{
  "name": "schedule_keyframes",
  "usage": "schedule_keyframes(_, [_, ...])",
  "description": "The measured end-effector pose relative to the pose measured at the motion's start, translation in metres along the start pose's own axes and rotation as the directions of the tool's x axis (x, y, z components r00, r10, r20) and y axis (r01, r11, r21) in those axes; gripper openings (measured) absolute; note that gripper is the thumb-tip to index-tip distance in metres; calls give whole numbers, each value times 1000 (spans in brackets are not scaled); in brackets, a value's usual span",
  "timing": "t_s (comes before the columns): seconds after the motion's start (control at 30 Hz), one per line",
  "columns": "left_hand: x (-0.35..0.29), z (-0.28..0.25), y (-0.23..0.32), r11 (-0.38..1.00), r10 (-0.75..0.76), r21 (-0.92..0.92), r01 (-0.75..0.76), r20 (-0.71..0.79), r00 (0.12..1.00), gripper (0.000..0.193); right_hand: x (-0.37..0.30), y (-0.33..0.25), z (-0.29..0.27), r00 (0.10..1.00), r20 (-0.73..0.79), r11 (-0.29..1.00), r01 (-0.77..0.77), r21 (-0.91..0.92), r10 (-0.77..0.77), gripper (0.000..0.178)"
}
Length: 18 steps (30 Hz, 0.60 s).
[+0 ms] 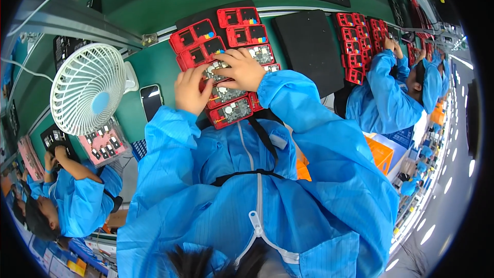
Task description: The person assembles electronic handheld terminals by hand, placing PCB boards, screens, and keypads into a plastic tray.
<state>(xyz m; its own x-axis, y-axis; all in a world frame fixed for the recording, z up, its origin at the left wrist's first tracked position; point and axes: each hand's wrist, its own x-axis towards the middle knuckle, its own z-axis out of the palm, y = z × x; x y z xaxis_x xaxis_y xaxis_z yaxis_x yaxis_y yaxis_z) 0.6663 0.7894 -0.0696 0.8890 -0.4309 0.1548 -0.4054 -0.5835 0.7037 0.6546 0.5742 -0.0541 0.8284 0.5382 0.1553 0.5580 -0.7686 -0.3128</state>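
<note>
In front of me, red plastic housings (248, 35) lie in two columns on a black mat. The far ones are bare of boards, with small blue and yellow parts inside; the near ones hold green-grey circuit boards (234, 111). Over the left column, both hands meet at one circuit board (220, 65) in its housing. My left hand (191, 91) curls at the board's left side, thumb and fingers bent around its edge. From the right, my right hand (243, 70) reaches across, its bent fingers on the board. The fingers partly cover that board and its housing.
A white fan (92, 90) and a phone (151, 101) stand to the left on the green bench. An empty black mat (307, 51) lies right of the housings, with more red housings (353, 46) beyond. Co-workers in blue sit on both sides.
</note>
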Motion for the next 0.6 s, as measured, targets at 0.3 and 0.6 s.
schedule_keyframes(0.3, [-107,7,-50,753,-434,-564,340,-36,900,17,-18,-9,-23,989,-67,990,-127,69,131,39])
schedule_keyframes(0.6, [-111,65,38,-68,-601,-500,863,712,365,66,-172,71,-59,176,-487,435,-755,492,856,31])
